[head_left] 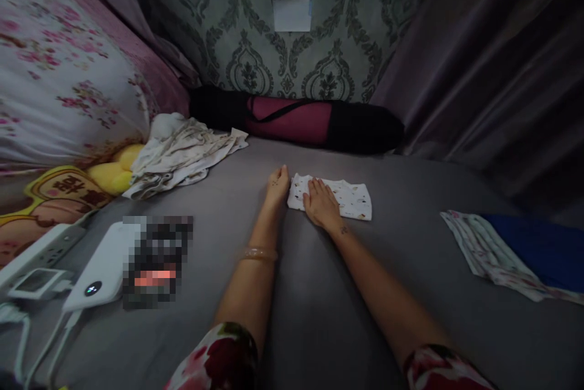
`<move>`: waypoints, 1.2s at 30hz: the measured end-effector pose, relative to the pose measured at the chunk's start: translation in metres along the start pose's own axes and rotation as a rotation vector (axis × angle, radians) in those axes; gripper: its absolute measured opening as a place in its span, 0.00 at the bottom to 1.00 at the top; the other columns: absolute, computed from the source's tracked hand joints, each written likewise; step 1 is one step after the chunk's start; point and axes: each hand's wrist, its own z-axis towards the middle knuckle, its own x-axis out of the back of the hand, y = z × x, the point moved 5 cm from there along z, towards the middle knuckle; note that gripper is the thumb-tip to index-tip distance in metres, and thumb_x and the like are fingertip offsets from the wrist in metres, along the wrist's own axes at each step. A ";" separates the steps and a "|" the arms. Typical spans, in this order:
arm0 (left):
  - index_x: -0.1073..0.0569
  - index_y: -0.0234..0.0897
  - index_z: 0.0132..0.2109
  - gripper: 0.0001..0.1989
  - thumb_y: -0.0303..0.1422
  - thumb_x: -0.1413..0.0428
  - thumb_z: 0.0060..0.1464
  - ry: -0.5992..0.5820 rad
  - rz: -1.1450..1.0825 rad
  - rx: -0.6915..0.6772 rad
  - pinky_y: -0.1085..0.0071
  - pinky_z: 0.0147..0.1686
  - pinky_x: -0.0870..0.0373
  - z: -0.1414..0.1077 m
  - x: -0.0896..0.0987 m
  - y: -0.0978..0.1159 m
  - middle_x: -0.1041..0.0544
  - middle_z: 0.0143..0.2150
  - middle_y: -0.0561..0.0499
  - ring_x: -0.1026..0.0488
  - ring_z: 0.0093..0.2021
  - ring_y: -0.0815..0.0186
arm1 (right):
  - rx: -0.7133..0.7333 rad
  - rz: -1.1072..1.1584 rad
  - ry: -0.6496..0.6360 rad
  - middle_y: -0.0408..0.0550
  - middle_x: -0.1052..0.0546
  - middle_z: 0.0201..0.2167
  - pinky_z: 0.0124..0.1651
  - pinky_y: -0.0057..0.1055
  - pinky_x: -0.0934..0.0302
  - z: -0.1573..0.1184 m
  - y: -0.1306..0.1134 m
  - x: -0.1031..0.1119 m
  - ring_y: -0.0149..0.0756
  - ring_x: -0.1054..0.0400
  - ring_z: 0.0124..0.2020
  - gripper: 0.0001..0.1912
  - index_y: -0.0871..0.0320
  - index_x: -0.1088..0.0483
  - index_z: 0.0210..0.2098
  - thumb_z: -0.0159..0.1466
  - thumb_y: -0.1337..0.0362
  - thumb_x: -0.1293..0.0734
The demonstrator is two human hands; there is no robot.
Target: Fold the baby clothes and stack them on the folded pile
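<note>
A folded white cloth (353, 195) with small printed figures lies flat on the grey bed sheet. My right hand (322, 204) rests palm down on its left half, fingers stretched out. At the cloth's left edge, my left hand (277, 186) stands on its side with the thumb uppermost. Its fingers look curled in, mostly turned away from me. Whether they grip the cloth's edge is hidden.
Rumpled pale cloths (182, 153) are heaped at the back left. A black and maroon long bag (292, 119) lies along the wall. Folded cloths (533, 253) are on the right. A white power bank (103, 268), a power strip (50, 253) and cables sit at left.
</note>
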 end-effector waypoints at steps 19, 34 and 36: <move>0.26 0.32 0.35 0.20 0.39 0.58 0.64 0.000 -0.009 0.050 0.69 0.39 0.32 -0.003 0.001 0.001 0.23 0.34 0.44 0.27 0.37 0.63 | 0.026 0.025 -0.118 0.59 0.47 0.68 0.68 0.41 0.64 0.018 -0.017 0.000 0.46 0.57 0.69 0.31 0.72 0.47 0.66 0.70 0.59 0.51; 0.26 0.33 0.37 0.17 0.38 0.56 0.63 0.071 0.044 -0.066 0.68 0.43 0.31 0.000 0.006 0.009 0.22 0.37 0.42 0.25 0.42 0.60 | 0.116 0.240 -0.173 0.62 0.51 0.70 0.68 0.41 0.62 0.024 -0.045 -0.005 0.45 0.59 0.70 0.31 0.71 0.52 0.68 0.70 0.58 0.51; 0.25 0.32 0.39 0.18 0.38 0.56 0.63 0.063 0.073 -0.121 0.67 0.43 0.31 -0.003 0.002 0.014 0.21 0.38 0.41 0.25 0.42 0.60 | 0.122 0.256 -0.126 0.61 0.51 0.69 0.68 0.40 0.62 0.022 -0.032 0.006 0.44 0.58 0.70 0.31 0.71 0.52 0.68 0.70 0.59 0.52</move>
